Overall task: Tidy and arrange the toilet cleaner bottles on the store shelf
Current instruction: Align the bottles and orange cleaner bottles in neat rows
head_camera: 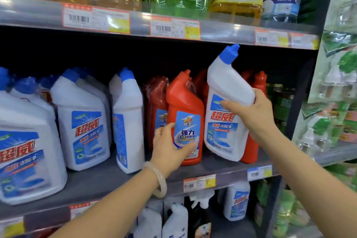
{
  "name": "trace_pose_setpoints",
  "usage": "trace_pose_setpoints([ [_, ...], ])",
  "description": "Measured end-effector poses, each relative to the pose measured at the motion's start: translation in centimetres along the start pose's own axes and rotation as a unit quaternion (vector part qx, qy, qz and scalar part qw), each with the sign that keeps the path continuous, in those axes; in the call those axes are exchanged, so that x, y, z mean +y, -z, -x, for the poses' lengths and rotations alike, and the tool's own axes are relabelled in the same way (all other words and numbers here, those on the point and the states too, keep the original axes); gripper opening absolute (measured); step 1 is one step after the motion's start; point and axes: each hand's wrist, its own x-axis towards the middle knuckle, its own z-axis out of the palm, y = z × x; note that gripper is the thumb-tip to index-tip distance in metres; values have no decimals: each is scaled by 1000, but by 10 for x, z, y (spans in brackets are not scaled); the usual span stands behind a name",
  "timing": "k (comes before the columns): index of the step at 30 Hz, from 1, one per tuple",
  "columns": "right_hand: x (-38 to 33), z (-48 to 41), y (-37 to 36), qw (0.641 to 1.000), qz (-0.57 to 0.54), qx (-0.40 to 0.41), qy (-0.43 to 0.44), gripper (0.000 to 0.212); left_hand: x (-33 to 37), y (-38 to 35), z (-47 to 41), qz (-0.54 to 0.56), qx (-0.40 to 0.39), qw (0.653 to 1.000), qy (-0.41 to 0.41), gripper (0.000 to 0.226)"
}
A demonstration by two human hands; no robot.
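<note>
On shelf (108,177): both grips on bottles.

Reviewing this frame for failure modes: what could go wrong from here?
1. The white bottle is tilted in the right hand, its base near the shelf edge; it might slip off.
2. It could knock the red bottles behind it.
3. The left hand may nudge the front red bottle sideways.

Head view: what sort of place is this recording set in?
Most likely a shop's household-cleaner aisle: price tags line the shelf edges, and rows of identical white toilet cleaner bottles and red ones stand faced outward.
</note>
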Motion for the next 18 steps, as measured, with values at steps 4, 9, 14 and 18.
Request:
trace_pose_setpoints([
  [4,-20,19,4,998,-29,-58,-18,63,2,5,1,42,-34,999,6,93],
  [9,-18,53,-29,981,-101,-145,-73,70,8,25,39,217,-148,965,-20,97],
  [14,-17,78,-98,961,-139,-220,-91,59,-2,70,61,221,-6,975,31,79],
  [18,-29,85,-154,946,-168,-265,-76,59,-16,121,53,202,54,977,33,78],
])
